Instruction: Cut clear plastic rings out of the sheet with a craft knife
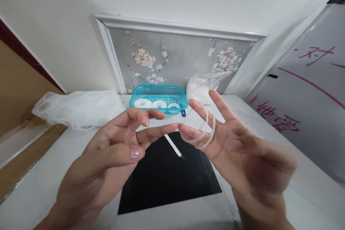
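Note:
Thin white cord [214, 129] loops around the middle fingers of my right hand [237, 143], whose palm faces me and whose fingers are spread. My left hand [107, 158] is level with it, fingers apart and partly curled, and no object shows in its grasp. One left fingertip meets a right fingertip beside the loops; whether it also touches the cord I cannot tell. Below the hands lies a black mat [172, 176] with a white, dark-tipped pen-like tool [174, 146] on it.
A blue plastic basket [159, 88] with white rings [142, 103] stands at the back. A small blue clip-like item [183, 113] lies beside it. At left is a bundle of white mesh [81, 109]; behind my right hand, a clear zip bag [199, 84]. A framed floral panel [185, 52] backs the table.

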A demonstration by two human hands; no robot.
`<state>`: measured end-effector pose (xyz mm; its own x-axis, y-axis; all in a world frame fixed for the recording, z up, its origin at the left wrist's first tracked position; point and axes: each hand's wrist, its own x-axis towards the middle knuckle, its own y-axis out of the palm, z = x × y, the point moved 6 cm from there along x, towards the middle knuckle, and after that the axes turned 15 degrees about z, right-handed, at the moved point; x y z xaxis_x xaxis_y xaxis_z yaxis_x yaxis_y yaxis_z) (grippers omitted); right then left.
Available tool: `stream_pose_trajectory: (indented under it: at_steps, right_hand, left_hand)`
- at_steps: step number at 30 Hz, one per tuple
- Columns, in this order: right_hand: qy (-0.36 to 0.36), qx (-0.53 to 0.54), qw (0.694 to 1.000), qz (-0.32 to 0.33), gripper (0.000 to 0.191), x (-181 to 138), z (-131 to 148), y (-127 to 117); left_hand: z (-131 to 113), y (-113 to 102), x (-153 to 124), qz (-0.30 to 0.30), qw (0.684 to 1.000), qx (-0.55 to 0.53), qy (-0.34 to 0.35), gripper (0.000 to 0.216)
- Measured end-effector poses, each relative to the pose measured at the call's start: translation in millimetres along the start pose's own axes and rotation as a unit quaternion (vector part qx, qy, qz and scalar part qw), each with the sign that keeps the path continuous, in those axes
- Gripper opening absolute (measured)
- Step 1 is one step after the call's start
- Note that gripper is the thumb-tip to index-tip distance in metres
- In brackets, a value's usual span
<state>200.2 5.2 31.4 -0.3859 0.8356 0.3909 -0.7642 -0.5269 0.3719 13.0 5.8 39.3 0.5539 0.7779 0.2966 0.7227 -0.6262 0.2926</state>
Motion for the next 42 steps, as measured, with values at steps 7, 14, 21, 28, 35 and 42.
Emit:
stream_pose_trajectory:
  at_steps: [7,14,21,28,35,42]
  right_hand:
    - [-0.008,0.014,1.0,-0.003,0.064,-2.9,-2.1,-3.7]
    - [-0.004,-0.009,1.0,-0.004,0.07,-4.2,-1.0,-2.9]
    - [-0.009,-0.024,1.0,-0.005,0.061,-1.0,-2.1,-0.5]
    - [0.001,-0.041,0.999,-0.029,0.082,-4.1,-1.5,5.3]
    - [-0.011,-0.039,0.999,-0.034,0.081,-5.0,-0.5,5.2]
    - [-0.031,-0.049,0.998,-0.005,0.084,-4.1,1.0,7.2]
  left_hand:
    - [-2.6,2.1,4.7,-0.024,1.0,0.001,0.004,0.021]
    - [3.7,-2.3,9.4,-0.057,0.998,0.01,0.014,0.018]
    - [8.7,-2.8,16.0,-0.047,0.999,-0.013,0.012,0.021]
    - [13.8,0.0,22.2,-0.004,0.992,-0.123,-0.03,0.039]
    - [15.7,-0.8,25.0,0.014,0.981,-0.188,-0.053,0.046]
    - [16.7,2.4,25.4,0.034,0.974,-0.221,-0.046,0.042]
